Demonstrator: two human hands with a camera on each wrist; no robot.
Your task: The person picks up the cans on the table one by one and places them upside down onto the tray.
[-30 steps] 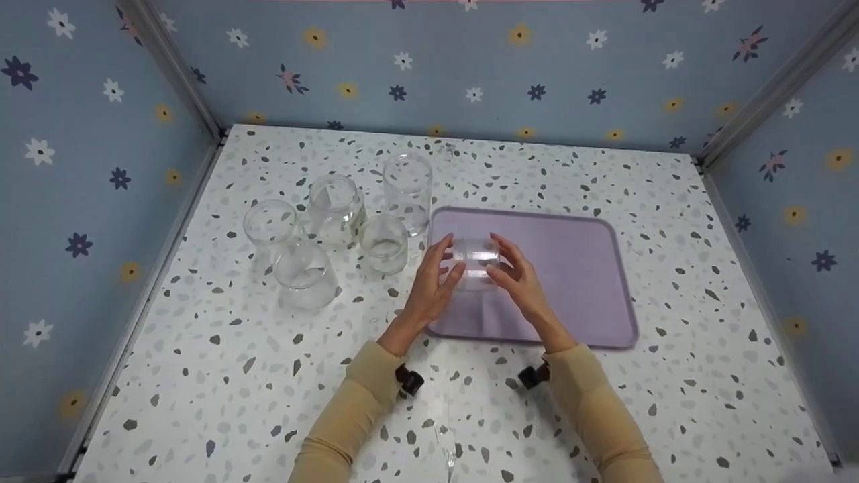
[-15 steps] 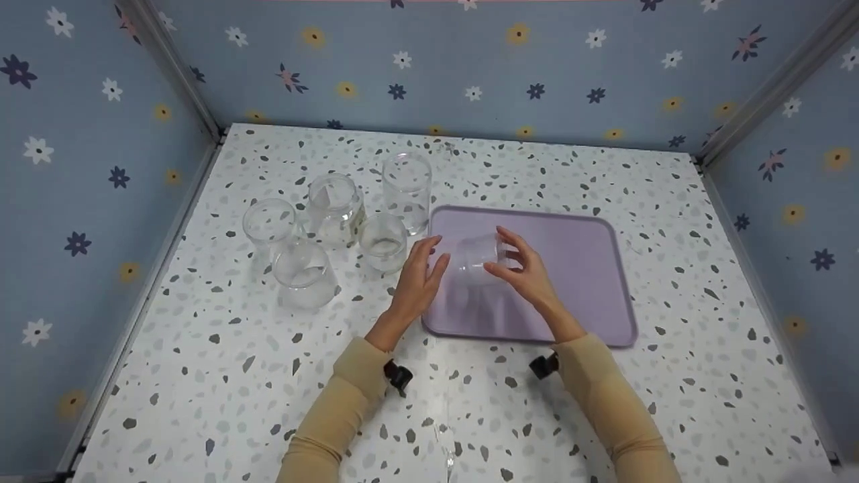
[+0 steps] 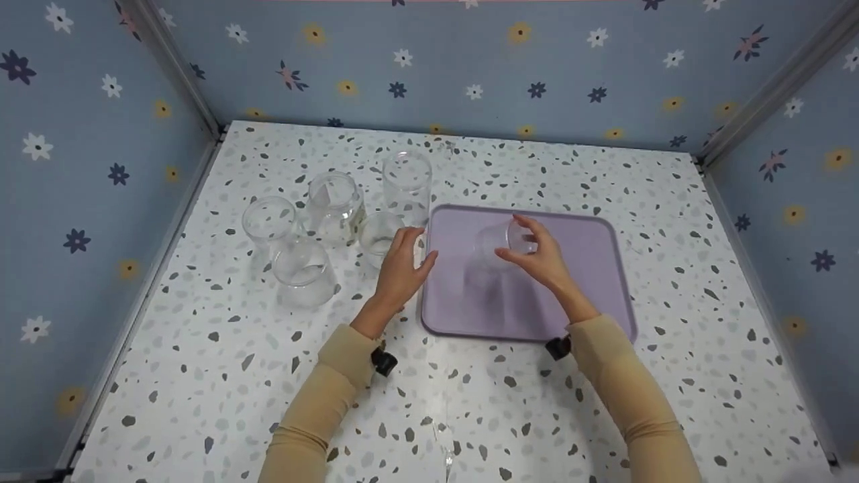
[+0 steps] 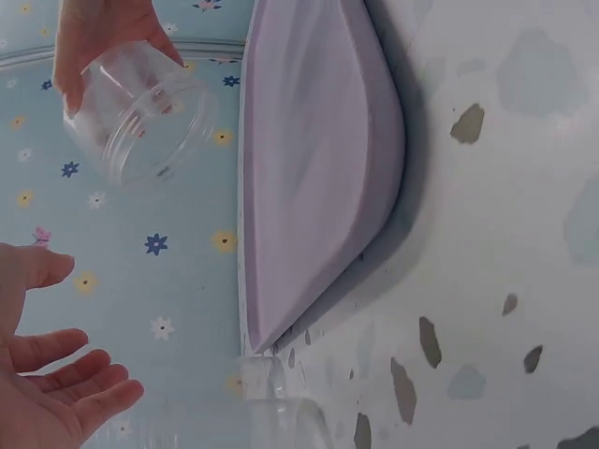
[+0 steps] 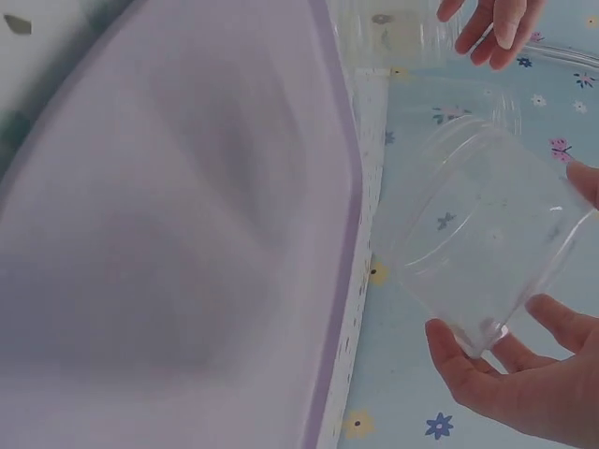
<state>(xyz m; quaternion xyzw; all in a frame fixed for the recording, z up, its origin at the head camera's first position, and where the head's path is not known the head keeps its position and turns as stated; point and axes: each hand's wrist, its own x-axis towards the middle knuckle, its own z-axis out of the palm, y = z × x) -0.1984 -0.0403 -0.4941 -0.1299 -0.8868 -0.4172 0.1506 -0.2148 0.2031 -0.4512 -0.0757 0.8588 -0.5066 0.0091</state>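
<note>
My right hand (image 3: 547, 258) grips a clear, see-through jar (image 3: 491, 247) by its base end, thumb on one side and fingers on the other. Tilted on its side, the jar hangs over the lilac tray (image 3: 463, 312); its round open mouth and threaded neck show in the left wrist view. Fingers extended and thumb apart, my left hand (image 3: 397, 274) holds nothing at the tray's left edge. In the head view it partly covers a short clear jar (image 3: 377, 229) standing on the table.
Left of the tray, more clear vessels stand upright: a tall cylinder (image 3: 407, 178), a wide jar (image 3: 333, 208), a rounded one (image 3: 303, 275) and another (image 3: 268, 221). Patterned panels (image 3: 470, 67) wall the speckled table (image 3: 221, 376) at back and sides.
Both hands held the jar at first. The left hand let go and moved left toward the standing jars, while the right hand carried the jar right and slightly back over the tray.
</note>
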